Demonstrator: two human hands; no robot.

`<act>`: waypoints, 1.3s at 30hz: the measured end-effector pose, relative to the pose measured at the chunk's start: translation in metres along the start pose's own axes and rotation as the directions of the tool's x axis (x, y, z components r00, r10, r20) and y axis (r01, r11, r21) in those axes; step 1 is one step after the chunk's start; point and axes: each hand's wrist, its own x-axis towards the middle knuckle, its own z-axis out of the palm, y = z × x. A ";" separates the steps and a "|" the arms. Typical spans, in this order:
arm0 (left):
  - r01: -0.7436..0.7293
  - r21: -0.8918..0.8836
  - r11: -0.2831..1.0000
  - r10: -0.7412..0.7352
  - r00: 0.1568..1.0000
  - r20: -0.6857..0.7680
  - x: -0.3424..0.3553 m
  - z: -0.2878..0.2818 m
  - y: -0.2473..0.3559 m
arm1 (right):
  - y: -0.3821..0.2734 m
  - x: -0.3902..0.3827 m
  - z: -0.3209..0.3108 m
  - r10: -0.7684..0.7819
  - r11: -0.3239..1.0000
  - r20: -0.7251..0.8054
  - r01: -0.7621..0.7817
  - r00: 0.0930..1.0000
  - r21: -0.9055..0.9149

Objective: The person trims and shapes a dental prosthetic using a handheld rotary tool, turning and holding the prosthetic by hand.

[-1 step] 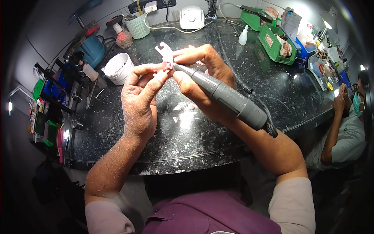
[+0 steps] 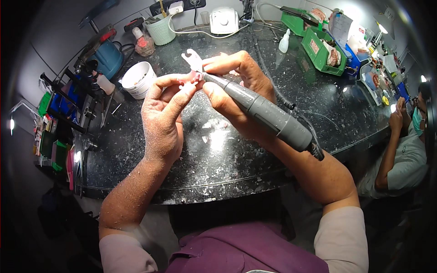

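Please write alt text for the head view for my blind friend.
A person's left hand pinches a small pinkish piece by the tip of a grey handheld tool in the right hand, above a speckled black bench.

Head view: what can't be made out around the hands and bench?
Gray handpiece: in the head view, its tip is too small to tell against the pink-and-white piece.
Pink-and-white piece: head view, lower part partly covered by the left hand.
White tub: head view, contents too small to identify.
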 end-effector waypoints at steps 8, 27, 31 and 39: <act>-0.148 0.453 0.879 0.185 0.982 -0.039 -0.002 0.002 0.001 | -0.002 0.004 -0.005 -0.059 0.994 0.025 0.061 0.998 -0.095; -0.205 0.634 0.746 0.286 0.958 -0.027 0.001 -0.001 0.004 | 0.000 0.000 0.000 -0.061 0.994 0.072 0.067 0.996 -0.082; -0.185 0.621 0.762 0.271 0.961 -0.046 0.000 -0.001 0.006 | -0.001 0.002 0.003 -0.061 0.992 0.003 0.061 0.998 -0.113; -0.226 0.596 0.770 0.349 0.932 -0.097 0.012 -0.016 0.002 | -0.012 0.004 -0.006 0.083 0.989 -0.117 -0.067 0.990 0.135</act>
